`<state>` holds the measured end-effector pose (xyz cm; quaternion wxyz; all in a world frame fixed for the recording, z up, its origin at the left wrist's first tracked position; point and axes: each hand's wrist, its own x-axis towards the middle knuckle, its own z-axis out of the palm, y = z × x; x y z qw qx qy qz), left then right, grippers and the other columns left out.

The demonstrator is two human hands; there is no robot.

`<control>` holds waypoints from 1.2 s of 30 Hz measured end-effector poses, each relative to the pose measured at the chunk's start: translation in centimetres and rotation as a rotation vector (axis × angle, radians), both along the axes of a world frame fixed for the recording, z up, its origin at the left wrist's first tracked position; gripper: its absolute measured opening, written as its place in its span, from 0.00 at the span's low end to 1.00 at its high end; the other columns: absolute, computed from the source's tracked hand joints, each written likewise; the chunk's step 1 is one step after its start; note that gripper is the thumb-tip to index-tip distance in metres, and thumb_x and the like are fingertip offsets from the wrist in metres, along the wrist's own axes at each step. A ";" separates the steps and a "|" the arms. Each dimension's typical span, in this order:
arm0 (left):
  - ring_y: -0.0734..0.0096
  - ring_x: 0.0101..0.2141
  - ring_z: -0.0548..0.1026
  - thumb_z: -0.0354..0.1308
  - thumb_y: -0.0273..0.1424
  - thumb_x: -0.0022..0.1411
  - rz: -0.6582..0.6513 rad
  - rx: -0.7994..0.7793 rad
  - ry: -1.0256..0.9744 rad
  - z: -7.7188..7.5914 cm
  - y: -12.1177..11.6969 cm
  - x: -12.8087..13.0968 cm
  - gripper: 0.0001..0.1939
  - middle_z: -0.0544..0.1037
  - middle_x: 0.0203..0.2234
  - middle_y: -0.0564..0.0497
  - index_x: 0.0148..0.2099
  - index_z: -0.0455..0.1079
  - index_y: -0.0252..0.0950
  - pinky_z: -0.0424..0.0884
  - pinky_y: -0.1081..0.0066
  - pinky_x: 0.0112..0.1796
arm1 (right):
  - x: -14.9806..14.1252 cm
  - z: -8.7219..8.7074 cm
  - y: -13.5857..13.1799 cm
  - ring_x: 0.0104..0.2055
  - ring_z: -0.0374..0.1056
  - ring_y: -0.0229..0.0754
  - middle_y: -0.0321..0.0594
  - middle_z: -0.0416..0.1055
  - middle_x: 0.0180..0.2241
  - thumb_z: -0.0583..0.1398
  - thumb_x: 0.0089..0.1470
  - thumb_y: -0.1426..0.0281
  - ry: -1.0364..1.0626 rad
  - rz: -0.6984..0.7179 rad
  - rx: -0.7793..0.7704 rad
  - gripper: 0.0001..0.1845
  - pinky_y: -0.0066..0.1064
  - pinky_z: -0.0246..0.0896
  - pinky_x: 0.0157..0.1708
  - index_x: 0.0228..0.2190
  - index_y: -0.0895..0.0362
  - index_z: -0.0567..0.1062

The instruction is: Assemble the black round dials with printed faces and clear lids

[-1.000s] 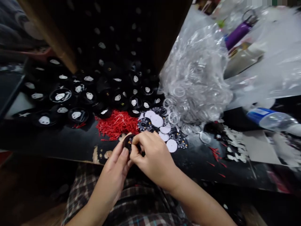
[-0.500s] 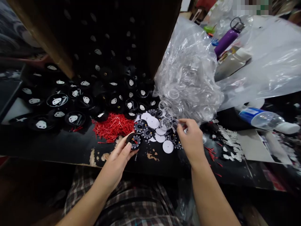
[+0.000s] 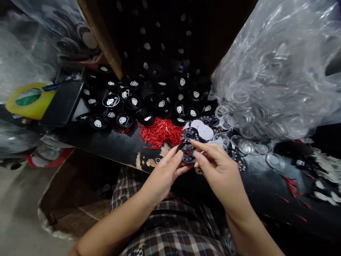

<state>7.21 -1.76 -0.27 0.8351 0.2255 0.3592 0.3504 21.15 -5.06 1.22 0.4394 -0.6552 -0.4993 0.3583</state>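
Low over the front edge of the bench, my left hand grips a small round black gauge with a marked dial and a red pointer. My right hand is closed at the gauge's right rim, thumb and forefinger on a clear round cover that lies against the dial; its outline is partly hidden by the fingers. Just behind sit white and black dial discs in a loose pile. Left of them is a heap of red pointers.
Black cases with white plates spread at the back left, before a large open box. A plastic bag of clear covers stands right, several covers spilling out. A yellow tape roll lies far left.
My right hand has come from the pile of clear covers to the gauge in my left hand, bringing a clear cover. The view has swung left.
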 end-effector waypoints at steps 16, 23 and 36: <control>0.60 0.45 0.77 0.60 0.38 0.60 -0.098 0.031 0.029 -0.9 -0.3 -0.6 0.20 0.78 0.46 0.46 0.52 0.71 0.37 0.74 0.62 0.46 | 0.4 -0.1 0.1 0.46 0.67 0.42 0.42 0.69 0.45 0.57 0.59 0.65 -0.216 0.136 0.033 0.16 0.35 0.66 0.44 0.48 0.50 0.76; 0.60 0.60 0.64 0.56 0.34 0.63 -0.203 0.463 0.297 -0.3 -1.2 -0.9 0.24 0.70 0.58 0.49 0.61 0.64 0.40 0.59 0.63 0.60 | -0.4 0.0 0.6 0.27 0.63 0.38 0.35 0.65 0.23 0.45 0.66 0.62 -0.335 0.057 0.094 0.21 0.30 0.56 0.29 0.25 0.55 0.67; 0.55 0.52 0.71 0.54 0.39 0.63 0.029 0.388 1.042 -2.2 -4.5 -14.8 0.19 0.75 0.51 0.45 0.54 0.68 0.41 0.61 0.52 0.56 | -1.6 -0.8 0.8 0.32 0.70 0.41 0.38 0.75 0.30 0.51 0.63 0.58 -0.112 0.189 -0.012 0.18 0.30 0.62 0.33 0.34 0.53 0.75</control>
